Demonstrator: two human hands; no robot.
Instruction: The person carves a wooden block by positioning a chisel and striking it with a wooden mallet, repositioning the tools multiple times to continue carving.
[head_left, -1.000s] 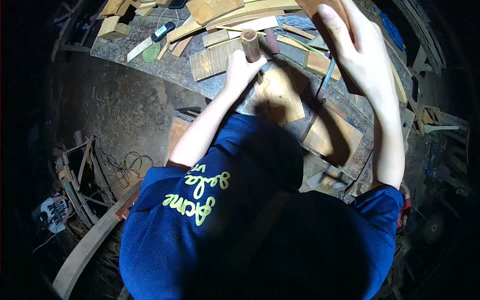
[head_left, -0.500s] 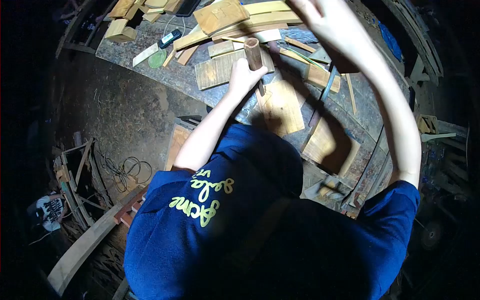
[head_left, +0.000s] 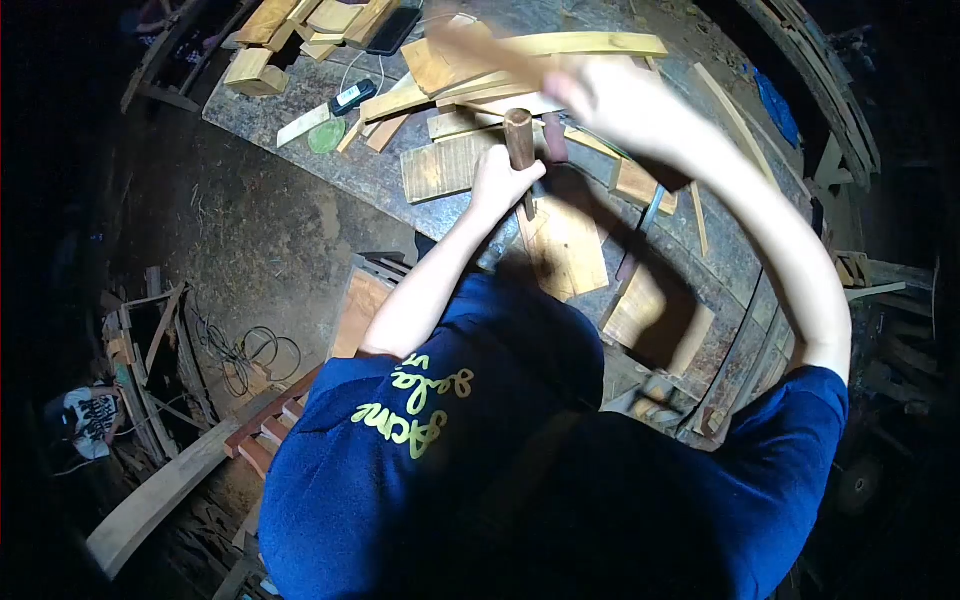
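My left hand is closed round the wooden handle of a chisel, held nearly upright. Its blade end meets the edge of a flat wooden board on the workbench. Above and to the right, my right hand is raised and wrapped round a wooden mallet, smeared by motion. A second board lies left of the chisel, and another block lies to the right, partly in shadow.
Wood strips, a black phone and a small black device lie on the workbench. A person is at the far left. Cables lie on the floor.
My right hand has moved down and to the left, and the mallet has swung into clearer view. My left hand still grips the chisel. The whole view has shifted slightly.
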